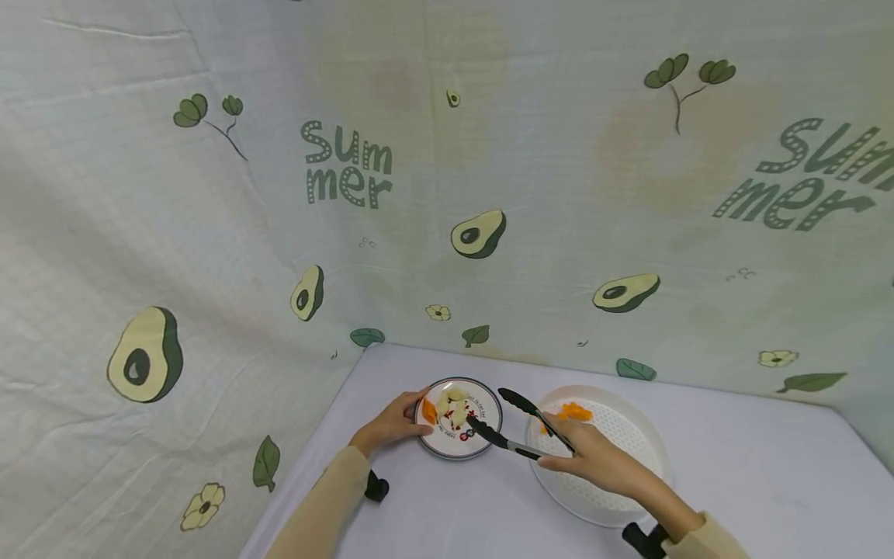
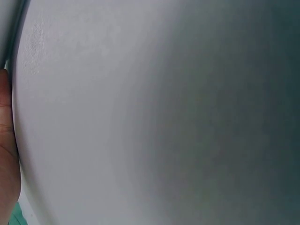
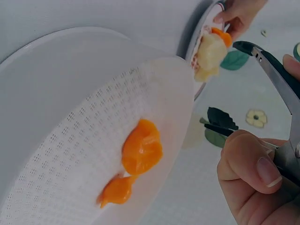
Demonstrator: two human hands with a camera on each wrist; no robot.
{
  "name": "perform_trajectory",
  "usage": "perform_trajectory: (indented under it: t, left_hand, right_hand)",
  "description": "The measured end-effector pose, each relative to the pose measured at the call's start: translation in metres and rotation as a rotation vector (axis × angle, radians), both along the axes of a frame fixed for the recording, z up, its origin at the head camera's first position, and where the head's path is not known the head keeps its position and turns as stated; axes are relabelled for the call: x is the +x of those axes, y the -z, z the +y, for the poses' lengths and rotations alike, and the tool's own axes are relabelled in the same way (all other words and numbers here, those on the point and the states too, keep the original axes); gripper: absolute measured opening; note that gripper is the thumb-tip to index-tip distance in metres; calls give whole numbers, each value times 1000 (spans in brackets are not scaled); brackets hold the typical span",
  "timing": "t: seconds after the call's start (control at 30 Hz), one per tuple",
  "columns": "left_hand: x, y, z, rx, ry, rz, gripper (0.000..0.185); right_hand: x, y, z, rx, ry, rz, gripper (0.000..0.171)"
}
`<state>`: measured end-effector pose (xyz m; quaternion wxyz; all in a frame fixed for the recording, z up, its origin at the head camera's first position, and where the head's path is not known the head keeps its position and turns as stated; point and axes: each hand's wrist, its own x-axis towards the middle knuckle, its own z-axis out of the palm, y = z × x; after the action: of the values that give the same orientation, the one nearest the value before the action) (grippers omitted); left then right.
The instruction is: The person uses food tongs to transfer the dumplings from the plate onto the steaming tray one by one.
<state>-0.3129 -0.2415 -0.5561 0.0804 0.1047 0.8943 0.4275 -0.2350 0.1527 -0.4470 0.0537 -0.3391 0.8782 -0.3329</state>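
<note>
A small round plate (image 1: 447, 446) holds pale food pieces (image 1: 452, 405) and an orange piece (image 1: 428, 410). My left hand (image 1: 396, 421) grips the plate's left rim, and its fingers (image 3: 239, 16) also show at the top of the right wrist view. My right hand (image 1: 590, 458) holds black tongs (image 1: 513, 444), whose arms are spread. One tip is over the food on the plate and the other is raised beside it. To the right sits a white perforated tray (image 1: 628, 435) with orange segments (image 1: 574, 411). In the right wrist view the orange segments (image 3: 142, 151) lie in the tray (image 3: 70, 117).
A white table (image 1: 733, 466) stands in a corner. Cloth (image 1: 209, 233) printed with avocados and "Summer" hangs behind it and to the left. A black camera mount (image 1: 375, 487) sits under each wrist. The left wrist view shows only table surface (image 2: 140, 117) and the edge of my hand.
</note>
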Motion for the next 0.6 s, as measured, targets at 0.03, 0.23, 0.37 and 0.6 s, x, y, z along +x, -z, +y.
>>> perform_trajectory:
  t: [0.03, 0.23, 0.37, 0.6]
  left_hand:
    - [0, 0, 0, -1, 2, 1, 84]
    - [-1, -2, 0, -10, 1, 10, 83]
    - [0, -4, 1, -6, -4, 7, 83]
    - [0, -3, 2, 10, -2, 11, 83]
  right_hand:
    - [-2, 2, -3, 1, -5, -8, 82]
    - [-13, 9, -21, 31, -4, -31, 82]
    - [-18, 12, -30, 50, 9, -48, 79]
    - [-26, 17, -42, 62, -11, -100, 76]
